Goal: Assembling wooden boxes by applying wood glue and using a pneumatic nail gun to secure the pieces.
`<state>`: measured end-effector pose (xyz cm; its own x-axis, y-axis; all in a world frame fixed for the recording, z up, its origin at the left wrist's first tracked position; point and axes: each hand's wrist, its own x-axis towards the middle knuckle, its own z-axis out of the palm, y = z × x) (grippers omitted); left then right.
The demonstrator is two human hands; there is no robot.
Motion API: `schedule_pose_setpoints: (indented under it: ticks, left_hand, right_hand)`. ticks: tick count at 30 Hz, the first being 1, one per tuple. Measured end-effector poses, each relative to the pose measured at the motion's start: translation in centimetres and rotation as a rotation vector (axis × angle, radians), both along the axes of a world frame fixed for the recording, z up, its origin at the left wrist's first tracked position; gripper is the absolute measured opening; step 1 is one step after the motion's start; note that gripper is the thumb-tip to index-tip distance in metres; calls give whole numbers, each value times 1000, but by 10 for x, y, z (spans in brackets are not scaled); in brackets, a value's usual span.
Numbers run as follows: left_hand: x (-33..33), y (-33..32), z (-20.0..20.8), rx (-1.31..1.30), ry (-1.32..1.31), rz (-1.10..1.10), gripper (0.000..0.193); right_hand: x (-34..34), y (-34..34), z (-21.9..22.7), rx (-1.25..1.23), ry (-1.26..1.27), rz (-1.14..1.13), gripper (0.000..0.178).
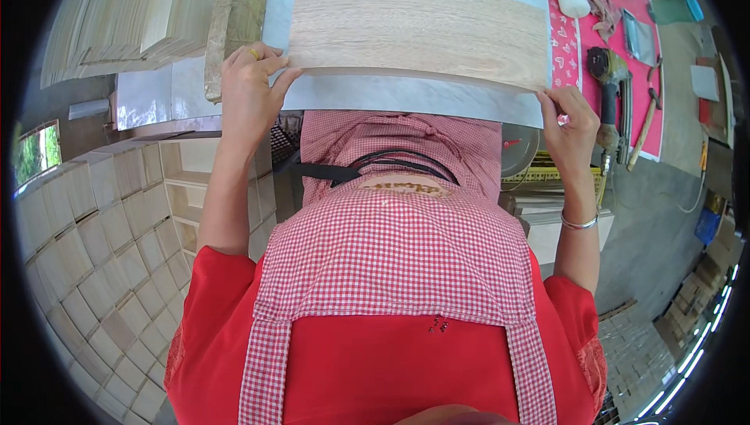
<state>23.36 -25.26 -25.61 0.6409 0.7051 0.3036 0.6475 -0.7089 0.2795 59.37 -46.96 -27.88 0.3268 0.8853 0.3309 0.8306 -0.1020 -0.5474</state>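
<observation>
Red shirt (pixel 391 370) and checked apron (pixel 391 261) fill the foreground; beyond, a wooden board (pixel 418 30) lies over the counter (pixel 398 95), left hand (pixel 254 75) pinching its near left corner, right hand (pixel 572 122) its near right
</observation>
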Motion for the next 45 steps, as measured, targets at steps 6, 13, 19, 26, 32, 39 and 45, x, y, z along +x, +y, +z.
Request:
schedule_pose_setpoints:
  ticks: [6, 13, 19, 26, 32, 39, 45]
  left_hand:
    - [-3, 1, -1, -284, -60, 116, 25]
    - [25, -3, 53, 24, 449, 133, 44]
    - [147, -22, 37, 133, -22, -447, 53]
    - [238, -28, 3, -40, 191, -582, 72]
    - [248, -27, 5, -182, 285, -604, 71]
    - [251, -10, -5, -133, 199, -452, 69]
    - [252, -11, -7, -150, 176, -441, 69]
  right_hand:
    - [3, 2, -2, 58, 7, 20, 5]
    - [46, -22, -5, 28, -225, -144, 27]
    - [140, -65, -51, -308, -349, -522, 58]
    - [150, -35, -49, -492, -249, -595, 61]
    - [166, -40, -7, -423, -60, -505, 51]
    - [54, -35, 103, -431, 369, -436, 29]
    - [26, -25, 109, -362, 403, -211, 25]
